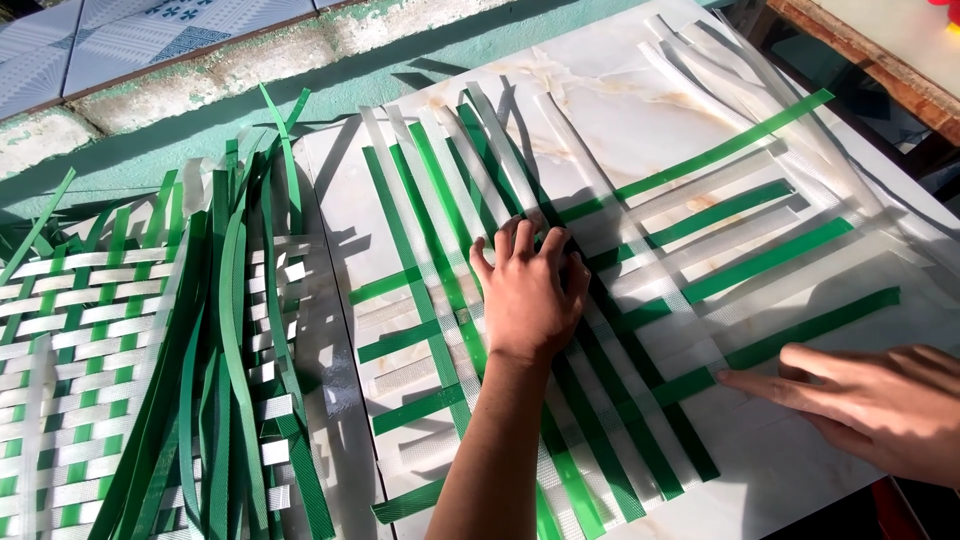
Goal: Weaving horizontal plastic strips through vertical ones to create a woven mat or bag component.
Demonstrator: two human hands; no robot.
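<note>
Green and white plastic strips (pixel 620 300) lie interwoven in a flat lattice on a marble-patterned tile (pixel 620 110). My left hand (pixel 528 295) presses flat on the crossing strips near the weave's middle, fingers together, holding them down. My right hand (pixel 870 400) reaches in from the right, its fingertips touching a green strip (pixel 800 335) at the weave's right edge. Neither hand grips anything that I can see.
A finished woven green and white mat (pixel 70 340) lies at the left, with a loose bundle of green strips (pixel 225 380) on top. A green painted ledge (pixel 200 120) runs behind. A wooden table edge (pixel 870 60) stands at the top right.
</note>
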